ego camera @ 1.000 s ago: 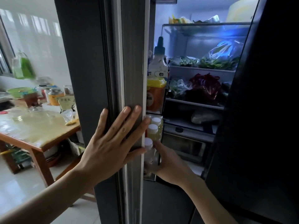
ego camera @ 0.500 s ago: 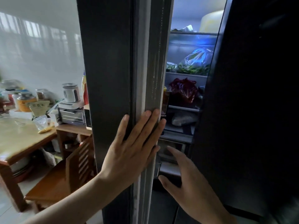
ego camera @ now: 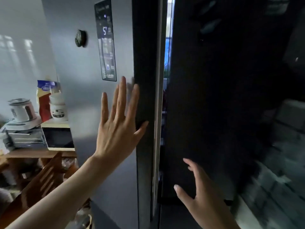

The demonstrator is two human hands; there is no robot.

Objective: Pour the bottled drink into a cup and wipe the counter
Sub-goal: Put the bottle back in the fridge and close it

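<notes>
I face a tall grey fridge. Its left door (ego camera: pixel 85 66) is almost closed, leaving a narrow lit gap (ego camera: pixel 168 47) beside the dark right door (ego camera: pixel 222 96). My left hand (ego camera: pixel 118 128) is spread flat with straight fingers against the left door's front, thumb on its dark edge. My right hand (ego camera: pixel 198 197) is low at the right door, fingers relaxed and spread, holding nothing. No bottle or cup is in view.
A control panel (ego camera: pixel 105 40) showing a 5 and a round magnet (ego camera: pixel 80 38) sit on the left door. At the left stand a wooden shelf (ego camera: pixel 38 154) with small appliances (ego camera: pixel 23 111), a red-and-blue bag (ego camera: pixel 45 100) and a wooden chair (ego camera: pixel 44 184).
The left door has swung almost closed, hiding the shelves and the bottles. My right hand has come out of the fridge with nothing in it. My left hand stayed flat on the door.
</notes>
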